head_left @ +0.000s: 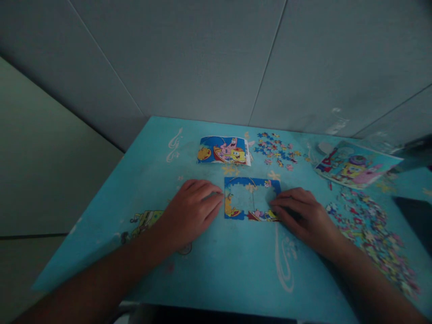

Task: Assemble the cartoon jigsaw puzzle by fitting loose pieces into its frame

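A partly joined jigsaw puzzle [232, 181] lies flat on the table, mostly a blue border around an open middle. Its lower edge shows a small gap between a blue-orange section and a section with cartoon figures. My left hand [194, 211] rests at the puzzle's left edge, fingers curled together with the tips against it. Over at the right edge, my right hand [305, 216] has thumb and fingertips closed on the border near the lower right corner. Whether a loose piece is under those fingertips is hidden. Behind the puzzle lies a picture sheet [222, 150] with the same cartoon scene.
Loose puzzle pieces [275, 150] are scattered at the back. A larger heap of pieces [374, 234] spreads along the right, beside my right forearm. Another cartoon picture [354, 166] lies at the back right near clear plastic. A dark flat object [416, 216] sits at the right edge.
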`<action>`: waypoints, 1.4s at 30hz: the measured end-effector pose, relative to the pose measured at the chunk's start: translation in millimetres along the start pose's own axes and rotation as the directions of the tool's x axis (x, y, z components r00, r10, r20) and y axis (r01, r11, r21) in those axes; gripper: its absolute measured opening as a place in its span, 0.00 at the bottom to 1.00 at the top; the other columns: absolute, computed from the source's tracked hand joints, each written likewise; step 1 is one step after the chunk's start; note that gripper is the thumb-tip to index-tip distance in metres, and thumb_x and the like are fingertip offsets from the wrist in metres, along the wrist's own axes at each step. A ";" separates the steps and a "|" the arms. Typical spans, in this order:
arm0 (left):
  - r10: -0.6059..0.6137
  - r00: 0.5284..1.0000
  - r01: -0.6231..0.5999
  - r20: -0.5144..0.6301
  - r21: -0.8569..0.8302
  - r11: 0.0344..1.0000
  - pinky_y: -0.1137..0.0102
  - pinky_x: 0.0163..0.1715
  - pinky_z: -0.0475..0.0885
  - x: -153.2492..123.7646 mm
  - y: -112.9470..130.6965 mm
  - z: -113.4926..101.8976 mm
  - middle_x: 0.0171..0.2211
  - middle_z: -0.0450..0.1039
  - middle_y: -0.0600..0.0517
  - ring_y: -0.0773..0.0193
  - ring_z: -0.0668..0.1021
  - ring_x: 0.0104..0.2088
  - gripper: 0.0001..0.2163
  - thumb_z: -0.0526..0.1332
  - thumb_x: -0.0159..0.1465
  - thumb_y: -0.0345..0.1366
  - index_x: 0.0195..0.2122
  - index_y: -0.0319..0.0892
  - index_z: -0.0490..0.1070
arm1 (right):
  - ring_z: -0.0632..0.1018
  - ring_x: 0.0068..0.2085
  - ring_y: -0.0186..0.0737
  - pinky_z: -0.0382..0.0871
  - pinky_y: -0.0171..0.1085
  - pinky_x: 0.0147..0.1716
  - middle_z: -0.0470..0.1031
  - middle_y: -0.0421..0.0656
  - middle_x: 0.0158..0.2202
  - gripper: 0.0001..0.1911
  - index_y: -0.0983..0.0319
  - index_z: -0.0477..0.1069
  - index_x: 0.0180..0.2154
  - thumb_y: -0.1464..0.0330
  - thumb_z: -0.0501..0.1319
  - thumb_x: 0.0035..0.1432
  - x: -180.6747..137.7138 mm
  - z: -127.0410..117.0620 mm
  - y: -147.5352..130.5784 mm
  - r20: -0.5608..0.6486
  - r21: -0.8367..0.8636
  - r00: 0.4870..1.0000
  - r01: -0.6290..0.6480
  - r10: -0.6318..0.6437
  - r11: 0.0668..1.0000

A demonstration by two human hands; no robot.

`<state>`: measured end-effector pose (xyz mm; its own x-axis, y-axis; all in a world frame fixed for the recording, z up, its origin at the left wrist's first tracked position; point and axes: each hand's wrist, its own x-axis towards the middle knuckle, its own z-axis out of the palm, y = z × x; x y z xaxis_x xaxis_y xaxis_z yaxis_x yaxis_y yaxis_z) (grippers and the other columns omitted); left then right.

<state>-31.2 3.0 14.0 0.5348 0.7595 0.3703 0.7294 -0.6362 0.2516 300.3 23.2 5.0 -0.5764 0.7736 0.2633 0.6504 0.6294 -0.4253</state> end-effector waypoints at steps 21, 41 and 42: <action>-0.052 0.993 0.050 0.103 0.021 0.999 0.49 0.63 0.66 1.4 3.5 17.2 0.64 0.66 0.39 0.48 0.68 0.63 0.25 0.58 0.72 0.47 0.64 0.35 0.65 | 0.73 0.58 0.52 0.70 0.53 0.56 0.70 0.49 0.57 0.18 0.53 0.73 0.56 0.61 0.66 0.65 1.9 -0.2 -4.4 -0.005 0.016 1.000 -0.028 0.028 0.999; -0.134 0.987 0.128 0.091 0.070 0.989 0.52 0.64 0.64 7.1 13.5 24.7 0.64 0.67 0.40 0.48 0.68 0.63 0.29 0.61 0.69 0.51 0.63 0.36 0.66 | 0.75 0.54 0.49 0.68 0.51 0.53 0.75 0.46 0.53 0.09 0.51 0.79 0.47 0.61 0.64 0.67 9.7 18.4 -24.1 0.034 0.025 0.998 0.047 -0.048 0.999; -0.132 0.987 0.126 0.089 0.072 0.989 0.52 0.64 0.64 6.7 12.9 24.7 0.63 0.67 0.40 0.48 0.68 0.63 0.28 0.61 0.69 0.51 0.63 0.36 0.66 | 0.75 0.54 0.49 0.68 0.51 0.53 0.75 0.46 0.53 0.09 0.52 0.79 0.47 0.61 0.63 0.67 9.8 17.9 -24.3 0.035 0.024 0.998 0.047 -0.048 0.999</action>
<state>-7.6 3.3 -2.4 0.4692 0.8461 0.2529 0.8200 -0.5237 0.2308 270.0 14.1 2.4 -0.6238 0.7397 0.2526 0.6108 0.6629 -0.4330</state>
